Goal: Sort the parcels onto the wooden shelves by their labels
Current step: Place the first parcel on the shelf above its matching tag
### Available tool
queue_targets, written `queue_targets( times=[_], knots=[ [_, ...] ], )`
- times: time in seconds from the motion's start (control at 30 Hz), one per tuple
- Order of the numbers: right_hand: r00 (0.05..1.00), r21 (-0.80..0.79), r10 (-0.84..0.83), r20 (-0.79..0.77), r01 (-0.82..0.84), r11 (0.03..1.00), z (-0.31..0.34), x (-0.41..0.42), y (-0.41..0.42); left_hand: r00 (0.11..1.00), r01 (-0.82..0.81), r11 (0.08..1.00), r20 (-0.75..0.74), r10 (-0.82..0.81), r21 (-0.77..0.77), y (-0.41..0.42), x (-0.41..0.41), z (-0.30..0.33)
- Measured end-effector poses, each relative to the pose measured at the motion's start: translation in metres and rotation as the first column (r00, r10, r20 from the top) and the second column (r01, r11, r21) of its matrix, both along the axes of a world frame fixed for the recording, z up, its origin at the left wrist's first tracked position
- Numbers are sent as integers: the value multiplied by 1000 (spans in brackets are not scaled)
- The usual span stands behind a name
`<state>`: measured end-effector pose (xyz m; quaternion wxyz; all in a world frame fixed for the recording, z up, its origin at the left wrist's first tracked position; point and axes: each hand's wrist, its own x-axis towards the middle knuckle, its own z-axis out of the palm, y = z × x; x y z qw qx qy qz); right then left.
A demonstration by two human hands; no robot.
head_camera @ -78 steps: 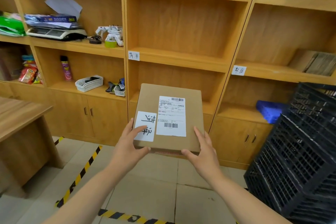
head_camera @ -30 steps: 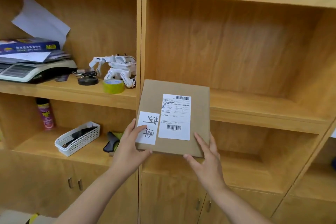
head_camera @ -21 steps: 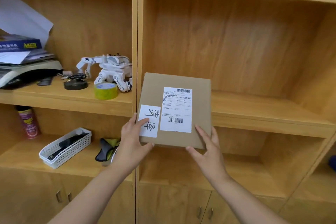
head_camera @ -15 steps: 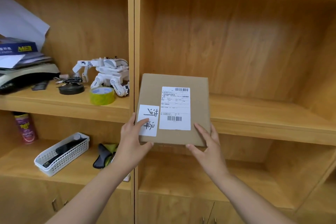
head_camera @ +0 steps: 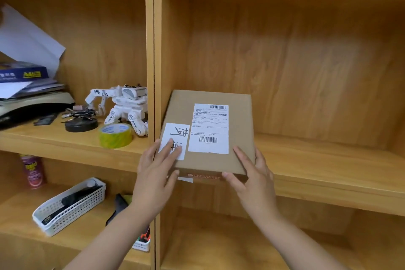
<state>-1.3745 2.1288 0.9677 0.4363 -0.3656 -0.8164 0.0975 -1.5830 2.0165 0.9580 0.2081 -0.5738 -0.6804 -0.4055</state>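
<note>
we have the parcel [head_camera: 210, 136] lying flat at the front left corner of the middle shelf [head_camera: 328, 166], its left side close against the upright divider [head_camera: 153, 72], though we cannot tell whether they touch. its long axis runs front to back, into the compartment, and its near end overhangs the shelf's front edge a little, toward us. that overhang is what the coming move turns on, as we judge it: the box lies straight ahead of both hands, so a push along its long axis should seat it fully on the board.

our left hand [head_camera: 157, 171] rests on the near left corner, fingers straight and spread across the handwritten label [head_camera: 175, 140], thumb against the front face. our right hand [head_camera: 249, 173] cups the near right corner, fingers laid straight along the top and right edge, thumb at the front face. neither hand is curled round the box; both press on it flat. the two sit about equally near, one per corner.

the printed shipping label [head_camera: 210, 128] faces up. in the compartment to the left of the divider, a roll of tape [head_camera: 115, 135] and a white toy robot [head_camera: 122, 107] stand near the shelf's front edge, apart from the parcel.
</note>
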Motion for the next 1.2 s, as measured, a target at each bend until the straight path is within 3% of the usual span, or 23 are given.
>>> queue_targets(
  times=[0.2,0.37,0.53,0.87,1.2],
  knots=[
    [996,164,-89,8,87,983,9,-9,13,983,-34,996,-175,47,77,8,-3,7],
    [995,228,-88,-49,97,969,19,-17,25,968,-31,999,-246,37,25,22,-9,25],
    [993,293,-110,-28,114,949,25,-27,35,929,-135,989,-355,103,-66,38,-16,42],
    [975,245,-220,43,203,948,33,-55,53,870,-253,938,-481,113,-238,64,-31,58],
    [942,243,-295,159,253,937,36,-65,56,838,-259,932,-539,87,-253,72,-41,53]
  ],
)
